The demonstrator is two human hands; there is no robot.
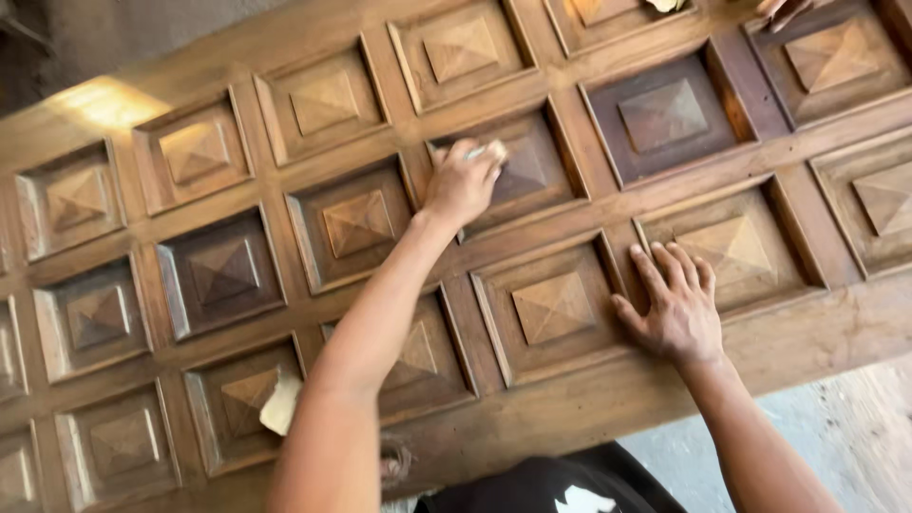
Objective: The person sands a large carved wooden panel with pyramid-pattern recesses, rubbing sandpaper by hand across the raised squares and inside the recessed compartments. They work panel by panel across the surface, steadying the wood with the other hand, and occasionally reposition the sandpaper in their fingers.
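Fingers (480,163) of our left hand (463,182) curl tight around a small pale pad (487,150), most likely sandpaper, and we press it into a sunken square of the big carved wooden door panel (570,408) lying flat under us. Only a corner of the pad peeks out past the knuckles, sitting on the upper left edge of that recess, just beside its raised pyramid. Over on the other side, our right hand (673,306) lies flat, fingers spread wide and gripping nothing, across the rail between two lower squares. Around us we see rows of the same pyramid squares, one darker square (665,116) up and to the right. A loose pale scrap (281,403) rests in a recess by our left forearm. Another person's fingertips (781,9) touch the far edge at the top. Nothing lies between the pad and the wood.
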